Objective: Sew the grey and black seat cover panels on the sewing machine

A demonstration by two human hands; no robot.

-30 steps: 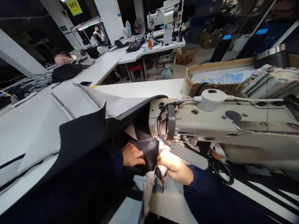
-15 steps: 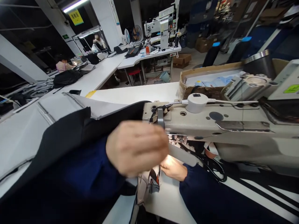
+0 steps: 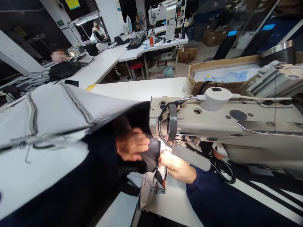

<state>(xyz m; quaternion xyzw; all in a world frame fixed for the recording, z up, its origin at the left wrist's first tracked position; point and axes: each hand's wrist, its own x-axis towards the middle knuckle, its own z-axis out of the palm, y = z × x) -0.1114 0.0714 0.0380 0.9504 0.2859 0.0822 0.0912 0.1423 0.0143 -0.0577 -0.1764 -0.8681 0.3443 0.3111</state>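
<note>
My left hand point(image 3: 133, 144) lies on the black fabric point(image 3: 151, 157) left of the sewing machine's needle area, fingers stretched toward the right and thumb apart. Under the bright lamp light, my right hand point(image 3: 176, 165) pinches the fabric's edge with its fingertips close to the presser foot, which is partly hidden. A grey lamp point(image 3: 191, 156) on a bendable neck hangs over that wrist. Below the fingers bunches a pale, printed piece of cloth point(image 3: 148, 187) with dark seams. The large grey panel point(image 3: 52, 104) with bound seams rises over my left forearm.
The sewing machine arm point(image 3: 213, 119) reaches in from the right, carrying a white round switch box point(image 3: 216, 98). Behind it stands a cardboard box point(image 3: 222, 71) with papers. Black cable loops point(image 3: 227, 175) lie under the arm. Co-workers sit at far tables.
My left hand has come down from in front of the machine head onto the black fabric. The grey panel now stands higher at left. My right hand keeps its place by the needle.
</note>
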